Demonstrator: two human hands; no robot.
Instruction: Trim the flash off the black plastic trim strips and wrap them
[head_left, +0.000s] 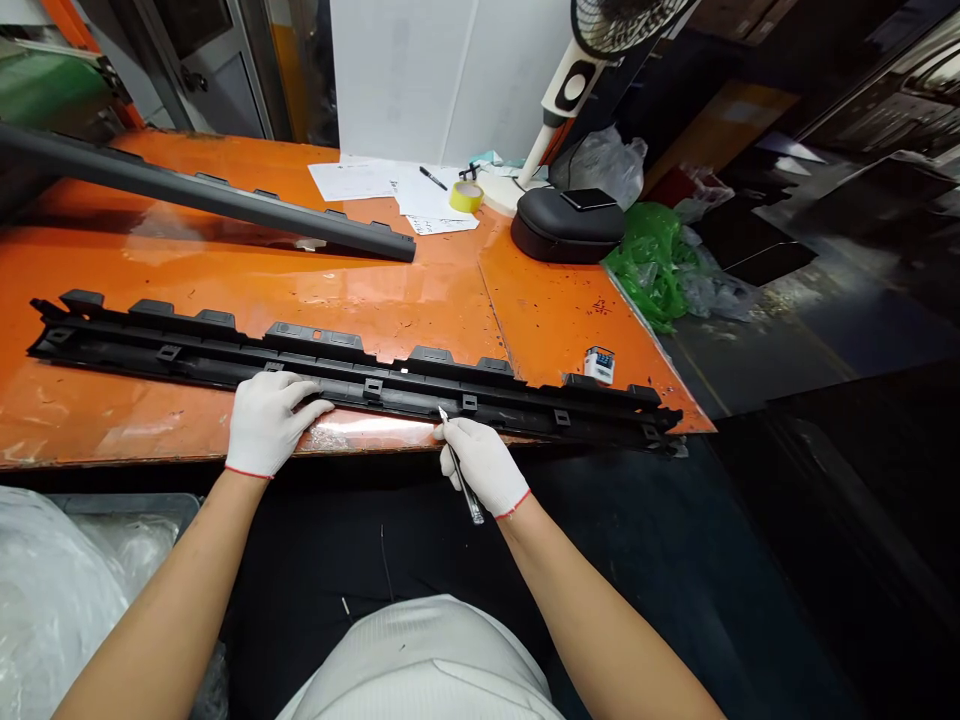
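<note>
A long black plastic trim strip (187, 350) with several clips lies along the front edge of the orange table (247, 285). My left hand (268, 420), in a white glove, presses flat on the strip near its middle. In its white glove, my right hand (484, 465) holds a thin metal blade tool (459, 470) like a pen. The tool's tip touches the strip's near edge.
A second dark strip (225, 200) lies across the back left of the table. Papers (390, 185), a pen, yellow tape (466, 196), a fan base (568, 222) and a small box (599, 363) sit to the right. Plastic bags lie at lower left.
</note>
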